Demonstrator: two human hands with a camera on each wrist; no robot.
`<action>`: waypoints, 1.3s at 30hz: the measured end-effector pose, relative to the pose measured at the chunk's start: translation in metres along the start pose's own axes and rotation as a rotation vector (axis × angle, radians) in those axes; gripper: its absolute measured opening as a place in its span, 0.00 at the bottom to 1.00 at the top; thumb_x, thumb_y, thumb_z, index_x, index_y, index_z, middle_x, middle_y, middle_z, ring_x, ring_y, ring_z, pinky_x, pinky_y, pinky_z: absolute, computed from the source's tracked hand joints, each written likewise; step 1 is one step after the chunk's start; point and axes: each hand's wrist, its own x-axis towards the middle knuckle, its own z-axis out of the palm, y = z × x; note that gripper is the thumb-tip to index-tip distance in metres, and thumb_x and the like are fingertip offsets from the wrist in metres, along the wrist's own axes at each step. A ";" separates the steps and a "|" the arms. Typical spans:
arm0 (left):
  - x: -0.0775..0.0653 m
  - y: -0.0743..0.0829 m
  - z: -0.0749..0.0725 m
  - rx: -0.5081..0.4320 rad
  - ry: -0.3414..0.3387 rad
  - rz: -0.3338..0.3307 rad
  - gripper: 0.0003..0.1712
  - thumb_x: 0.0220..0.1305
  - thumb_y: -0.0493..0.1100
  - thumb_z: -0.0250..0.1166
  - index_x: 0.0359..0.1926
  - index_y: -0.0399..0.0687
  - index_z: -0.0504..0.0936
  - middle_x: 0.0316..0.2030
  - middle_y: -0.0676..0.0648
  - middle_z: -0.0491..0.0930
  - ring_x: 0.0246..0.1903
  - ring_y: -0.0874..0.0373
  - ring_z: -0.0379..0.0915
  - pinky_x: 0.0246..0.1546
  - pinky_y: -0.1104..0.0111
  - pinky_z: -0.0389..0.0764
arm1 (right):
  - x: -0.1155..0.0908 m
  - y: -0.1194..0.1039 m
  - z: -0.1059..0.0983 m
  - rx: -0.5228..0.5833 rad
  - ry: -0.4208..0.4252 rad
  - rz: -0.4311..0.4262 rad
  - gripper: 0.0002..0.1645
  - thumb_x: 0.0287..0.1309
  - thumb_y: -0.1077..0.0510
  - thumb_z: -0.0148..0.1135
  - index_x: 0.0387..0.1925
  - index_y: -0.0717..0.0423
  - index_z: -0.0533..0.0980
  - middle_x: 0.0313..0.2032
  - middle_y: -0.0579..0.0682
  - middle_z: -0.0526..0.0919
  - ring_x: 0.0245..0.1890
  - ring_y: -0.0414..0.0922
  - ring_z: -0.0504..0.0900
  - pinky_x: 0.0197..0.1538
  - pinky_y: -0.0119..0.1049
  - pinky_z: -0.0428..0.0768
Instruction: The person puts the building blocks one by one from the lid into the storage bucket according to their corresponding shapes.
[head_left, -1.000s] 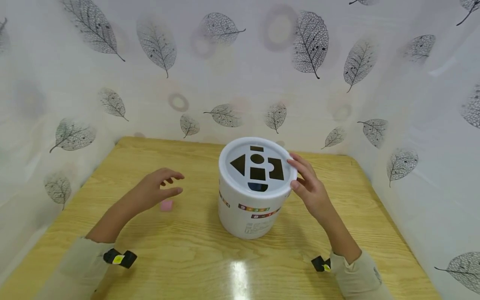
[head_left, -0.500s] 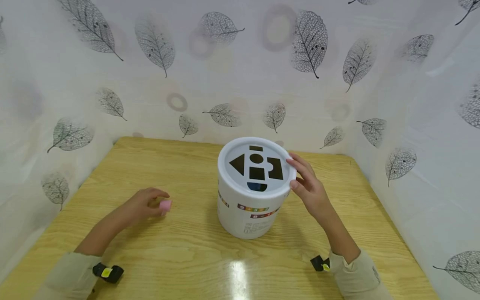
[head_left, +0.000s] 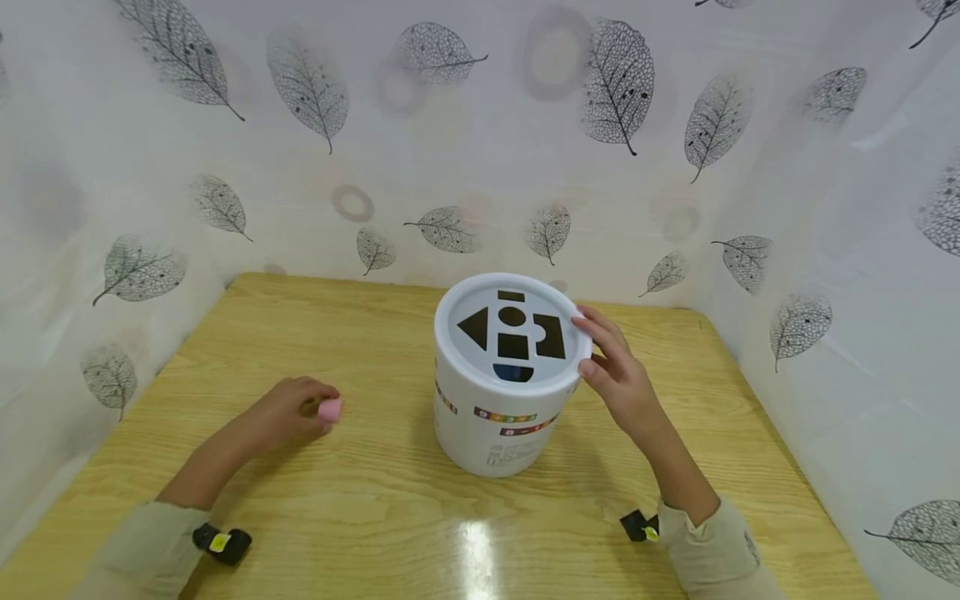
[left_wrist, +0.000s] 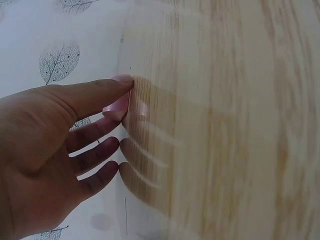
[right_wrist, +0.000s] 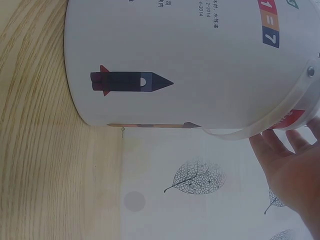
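In the head view, my left hand [head_left: 281, 412] pinches a small pink block [head_left: 330, 410] low at the tabletop, left of the bucket. The left wrist view has the block [left_wrist: 118, 107] between thumb and index finger, partly hidden by the thumb, while the other fingertips touch the table. A white shape-sorter bucket [head_left: 487, 437] stands upright, its lid [head_left: 476, 362] cut with several dark shaped holes. My right hand [head_left: 622, 383] rests on the lid's right rim, fingers on top and thumb at the side. A rocket print [right_wrist: 122, 81] shows on the bucket's side in the right wrist view.
Everything stands on a wood-grain table [head_left: 390, 517]. A pale leaf-print curtain [head_left: 487, 150] rises behind the table and along both sides. The bucket has a white carrying handle [right_wrist: 280, 117] hanging near its rim.
My left hand has come down and left from above the table and taken the pink block between its fingers. The right hand and the bucket have stayed in place.
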 end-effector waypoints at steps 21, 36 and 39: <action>0.011 0.008 0.008 -0.124 0.014 -0.056 0.28 0.66 0.43 0.69 0.63 0.35 0.74 0.47 0.41 0.80 0.43 0.54 0.75 0.41 0.66 0.79 | 0.000 -0.001 -0.001 -0.019 -0.001 0.018 0.30 0.74 0.62 0.52 0.74 0.52 0.64 0.77 0.47 0.55 0.71 0.38 0.64 0.66 0.26 0.70; 0.004 0.006 0.004 -0.162 0.010 -0.051 0.24 0.68 0.44 0.67 0.60 0.36 0.78 0.53 0.40 0.80 0.51 0.48 0.78 0.51 0.57 0.80 | 0.000 -0.001 0.001 -0.007 -0.002 0.011 0.30 0.73 0.62 0.52 0.74 0.53 0.64 0.77 0.48 0.55 0.71 0.39 0.64 0.66 0.26 0.70; 0.002 0.006 0.003 -0.185 -0.013 -0.061 0.25 0.69 0.45 0.66 0.62 0.37 0.77 0.57 0.38 0.80 0.57 0.43 0.76 0.54 0.55 0.80 | 0.000 0.000 0.000 -0.009 0.001 0.011 0.30 0.74 0.62 0.52 0.74 0.53 0.64 0.77 0.48 0.55 0.71 0.39 0.63 0.67 0.26 0.70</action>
